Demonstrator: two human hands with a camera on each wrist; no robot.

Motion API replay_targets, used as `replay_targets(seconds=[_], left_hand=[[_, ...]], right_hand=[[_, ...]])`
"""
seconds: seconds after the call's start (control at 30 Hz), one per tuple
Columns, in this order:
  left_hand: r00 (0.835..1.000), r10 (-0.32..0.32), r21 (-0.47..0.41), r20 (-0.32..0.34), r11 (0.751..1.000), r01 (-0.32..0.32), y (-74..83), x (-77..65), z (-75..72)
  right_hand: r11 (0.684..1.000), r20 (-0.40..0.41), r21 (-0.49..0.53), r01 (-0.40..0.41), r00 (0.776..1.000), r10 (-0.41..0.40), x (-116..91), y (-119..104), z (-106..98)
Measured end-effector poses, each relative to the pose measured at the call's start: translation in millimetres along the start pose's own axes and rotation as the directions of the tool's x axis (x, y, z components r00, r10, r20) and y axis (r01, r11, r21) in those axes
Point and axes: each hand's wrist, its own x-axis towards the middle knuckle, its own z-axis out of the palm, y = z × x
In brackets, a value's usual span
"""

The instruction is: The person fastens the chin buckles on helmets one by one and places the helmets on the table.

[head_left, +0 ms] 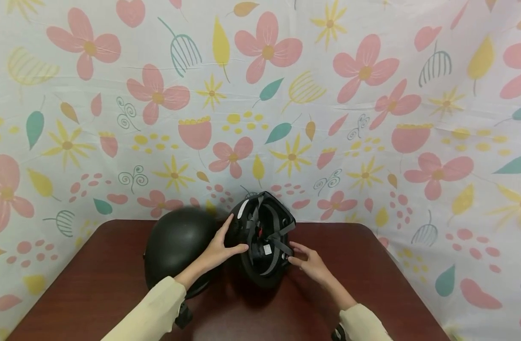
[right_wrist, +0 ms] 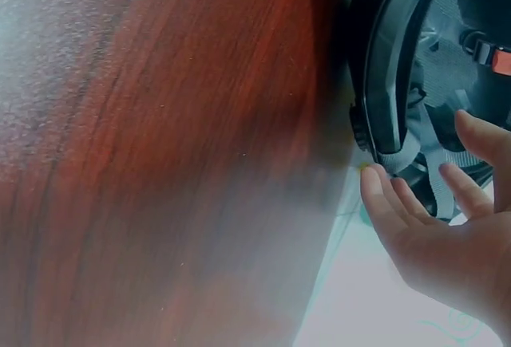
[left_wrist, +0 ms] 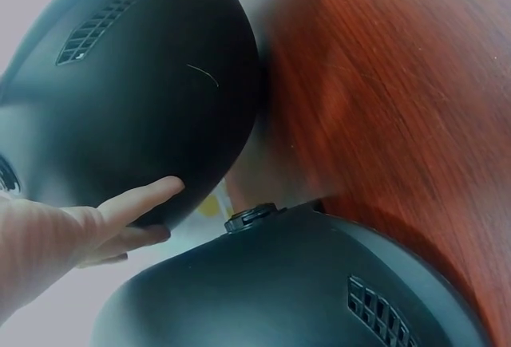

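From where I stood, the black helmet (head_left: 257, 255) was just below the centre of the head view, above the brown table (head_left: 286, 315), its hollow inside turned toward the person. I could not tell whether the table bore its full weight.

The left hand (head_left: 217, 251) lay against its left side, fingers stretched along the shell and thumb at the rim, steadying rather than clenching. The right hand (head_left: 313, 267) was at the rim's right edge, fingers loosely extended and not closed round anything; whether they bore any load I could not tell.

I judged the shell stiff and fairly light for its bulk, hard to damage, but smooth and rounded enough to slide under flat fingers. The rim looked the surest place to take hold, one hand on each side; the straps (head_left: 286, 229) looked soft and likely to swing or snag.

I counted two helmets, the other helmet (head_left: 179, 246) sitting dome-up at the lower left of centre; two hands; one table; one white label (head_left: 267, 249) and one red buckle (right_wrist: 501, 62) inside the hollow. The left wrist view showed one vent (left_wrist: 100, 26) on each shell. The straps crossed too much to count.
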Motion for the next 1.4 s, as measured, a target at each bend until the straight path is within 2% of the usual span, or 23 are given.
replay_targets(seconds=[0.13,0.27,0.37,0.73,0.83,0.93,1.17,1.4], left_hand=[[1.000,-0.007,-0.006,-0.006,1.000,0.007,1.7,0.5,0.1],[1.000,-0.015,-0.018,-0.005,1.000,0.015,2.3,-0.1,0.2],[1.000,-0.016,-0.017,-0.007,1.000,0.015,3.1,-0.4,0.2],[1.000,-0.023,-0.012,-0.016,1.000,0.022,9.6,0.0,0.8],[0.999,-0.028,-0.009,-0.016,1.000,0.028,10.5,0.8,1.4],[0.999,-0.035,0.001,-0.019,0.999,0.035,10.4,2.0,1.3],[0.998,-0.055,0.063,-0.042,0.996,0.057,11.5,3.8,-0.3],[0.997,-0.052,0.143,-0.056,0.988,0.059,17.2,4.7,-2.2]], right_hand=[[1.000,0.024,0.015,0.018,1.000,-0.019,-3.9,-1.5,-0.3],[0.996,0.098,0.030,0.081,0.992,-0.083,-8.5,-1.9,-0.2],[0.992,0.168,0.031,0.122,0.978,-0.126,-11.1,-2.6,-0.1],[0.989,0.358,0.042,0.145,0.922,-0.150,-12.9,7.0,6.6],[0.990,0.358,0.040,0.137,0.923,-0.142,-11.1,7.8,11.5],[0.991,0.328,0.029,0.131,0.935,-0.133,-8.8,6.7,15.0],[0.988,0.282,0.024,0.150,0.948,-0.150,-4.4,5.3,26.1],[0.993,0.258,0.056,0.100,0.960,-0.111,-0.8,8.4,40.7]])
